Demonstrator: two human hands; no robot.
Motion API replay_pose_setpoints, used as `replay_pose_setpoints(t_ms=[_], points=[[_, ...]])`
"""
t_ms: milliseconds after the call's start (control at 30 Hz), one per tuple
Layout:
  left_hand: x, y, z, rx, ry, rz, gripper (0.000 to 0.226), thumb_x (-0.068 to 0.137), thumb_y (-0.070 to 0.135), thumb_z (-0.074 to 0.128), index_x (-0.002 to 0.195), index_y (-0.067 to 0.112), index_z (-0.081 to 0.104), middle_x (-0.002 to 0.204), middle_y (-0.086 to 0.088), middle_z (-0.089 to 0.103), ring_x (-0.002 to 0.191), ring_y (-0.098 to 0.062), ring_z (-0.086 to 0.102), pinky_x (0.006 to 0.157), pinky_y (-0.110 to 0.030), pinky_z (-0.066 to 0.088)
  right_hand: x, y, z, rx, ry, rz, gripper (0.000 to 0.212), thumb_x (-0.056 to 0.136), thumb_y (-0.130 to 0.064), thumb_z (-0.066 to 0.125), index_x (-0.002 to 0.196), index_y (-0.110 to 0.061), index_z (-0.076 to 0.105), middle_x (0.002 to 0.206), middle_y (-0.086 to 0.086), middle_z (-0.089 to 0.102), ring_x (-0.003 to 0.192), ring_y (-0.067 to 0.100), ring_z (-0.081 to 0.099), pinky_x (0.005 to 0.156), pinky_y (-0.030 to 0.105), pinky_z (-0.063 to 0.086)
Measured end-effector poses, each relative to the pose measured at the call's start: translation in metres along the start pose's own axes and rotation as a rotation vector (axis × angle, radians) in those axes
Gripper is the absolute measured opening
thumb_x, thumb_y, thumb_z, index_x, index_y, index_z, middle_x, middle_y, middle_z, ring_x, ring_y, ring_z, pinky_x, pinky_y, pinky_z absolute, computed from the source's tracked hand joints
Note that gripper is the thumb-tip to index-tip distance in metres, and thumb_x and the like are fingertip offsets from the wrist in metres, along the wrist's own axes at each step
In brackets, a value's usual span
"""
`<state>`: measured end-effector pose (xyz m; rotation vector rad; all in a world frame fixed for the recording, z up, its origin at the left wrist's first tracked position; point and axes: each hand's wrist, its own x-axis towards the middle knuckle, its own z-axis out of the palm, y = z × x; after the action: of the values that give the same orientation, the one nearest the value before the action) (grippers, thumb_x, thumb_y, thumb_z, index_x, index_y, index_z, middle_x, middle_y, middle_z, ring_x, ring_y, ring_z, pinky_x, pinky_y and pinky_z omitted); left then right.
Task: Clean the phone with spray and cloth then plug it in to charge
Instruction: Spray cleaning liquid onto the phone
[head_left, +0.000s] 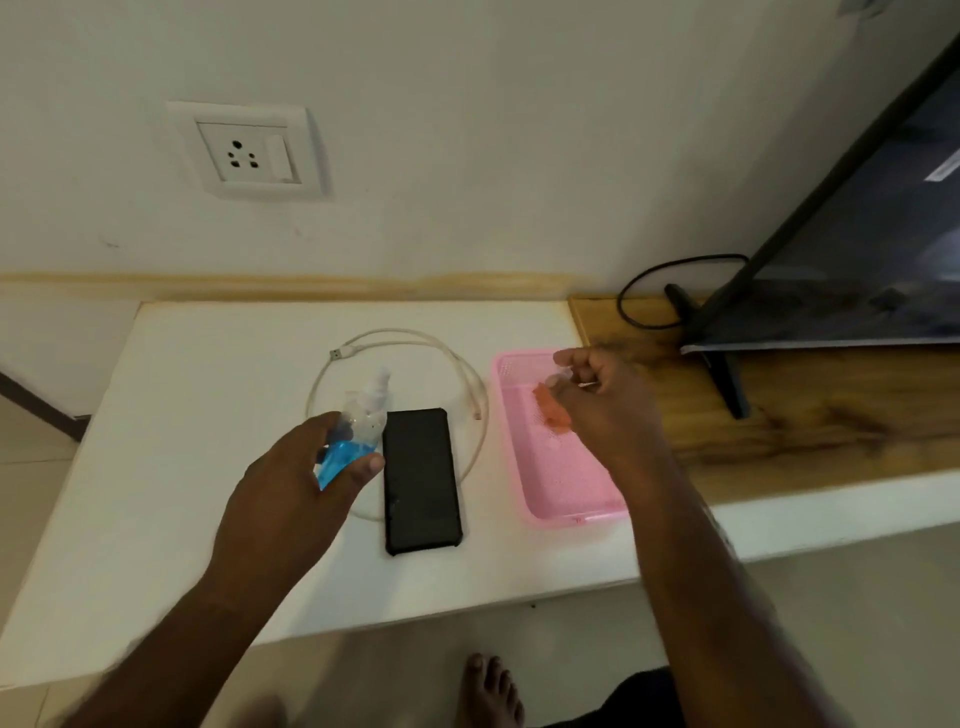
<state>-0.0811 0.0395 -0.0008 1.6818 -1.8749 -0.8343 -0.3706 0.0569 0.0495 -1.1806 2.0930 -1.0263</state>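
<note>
The left hand (291, 483) grips the spray bottle (353, 436), fingers and thumb curled round its lower, blue-filled body, with the white nozzle pointing toward twelve o'clock. The bottle stands just beside the phone (422, 480), at the phone's nine o'clock. The phone lies flat and screen-dark on the white table (171, 467), roughly mid-table.

A likely slip: the nozzle appears to face away from the phone, so a squeeze now would probably wet the table or the cable rather than the screen. Spraying heavily near the phone's lower edge could push liquid toward the charging port, a poor start before plugging in.

The white charging cable (415, 343) loops around the phone from ten o'clock over to three o'clock, its USB plug (337, 354) lying free at the bottle's twelve o'clock. The loop sits in the path of any wiping stroke and could snag or get damp.

At the phone's three o'clock, the right hand (597, 400) hovers over the pink tray (566, 499), fingers curled; it seems to pinch something small, but blur hides whether it holds the orange cloth (548, 413) lying under it.

The wall socket (249, 153) sits at eleven o'clock, well apart. A television (857, 234) stands at two o'clock on a wooden shelf (805, 441).
</note>
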Motion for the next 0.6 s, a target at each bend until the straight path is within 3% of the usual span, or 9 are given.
replay_pose_setpoints(t_ms=[67, 167, 267, 333, 600], points=[[0.0, 0.004, 0.003, -0.042, 0.002, 0.001, 0.063, 0.077, 0.065, 0.058, 0.124, 0.024, 0.059, 0.107, 0.013, 0.059, 0.093, -0.01, 0.059, 0.078, -0.026, 0.043, 0.004, 0.016, -0.006, -0.176, -0.038, 0.039, 0.011, 0.09, -0.025, 0.069, 0.099, -0.03, 0.066, 0.091, -0.02, 0.064, 0.084, 0.005, 0.064, 0.079, 0.031, 0.058], [0.0, 0.008, 0.005, -0.106, 0.002, 0.005, 0.063, 0.073, 0.068, 0.058, 0.121, 0.028, 0.059, 0.105, 0.015, 0.06, 0.084, 0.004, 0.057, 0.071, -0.012, 0.037, 0.004, 0.033, -0.001, -0.289, -0.143, 0.139, 0.021, 0.085, -0.018, 0.074, 0.087, -0.033, 0.061, 0.094, -0.014, 0.066, 0.08, 0.011, 0.066, 0.084, 0.039, 0.059], [-0.001, 0.009, 0.005, -0.138, 0.001, 0.015, 0.063, 0.073, 0.069, 0.059, 0.122, 0.029, 0.058, 0.098, 0.023, 0.059, 0.083, 0.014, 0.053, 0.068, -0.007, 0.035, 0.006, 0.043, 0.007, -0.376, -0.159, 0.187, 0.027, 0.083, -0.012, 0.077, 0.104, -0.027, 0.068, 0.103, -0.006, 0.068, 0.084, 0.019, 0.067, 0.089, 0.044, 0.058], [-0.002, 0.01, 0.005, -0.156, -0.001, 0.01, 0.063, 0.073, 0.068, 0.06, 0.123, 0.029, 0.058, 0.096, 0.027, 0.058, 0.084, 0.014, 0.055, 0.068, -0.006, 0.036, 0.007, 0.048, 0.011, -0.421, -0.144, 0.173, 0.031, 0.085, -0.01, 0.075, 0.112, -0.025, 0.069, 0.111, -0.002, 0.068, 0.085, 0.018, 0.063, 0.092, 0.041, 0.056], [-0.004, 0.011, 0.002, -0.229, -0.018, -0.002, 0.057, 0.069, 0.07, 0.06, 0.114, 0.036, 0.057, 0.097, 0.025, 0.061, 0.086, 0.011, 0.057, 0.068, -0.007, 0.038, 0.007, 0.053, 0.028, -0.529, -0.111, 0.16, 0.032, 0.09, -0.013, 0.068, 0.119, -0.025, 0.066, 0.121, -0.002, 0.068, 0.102, 0.023, 0.065, 0.1, 0.04, 0.048]])
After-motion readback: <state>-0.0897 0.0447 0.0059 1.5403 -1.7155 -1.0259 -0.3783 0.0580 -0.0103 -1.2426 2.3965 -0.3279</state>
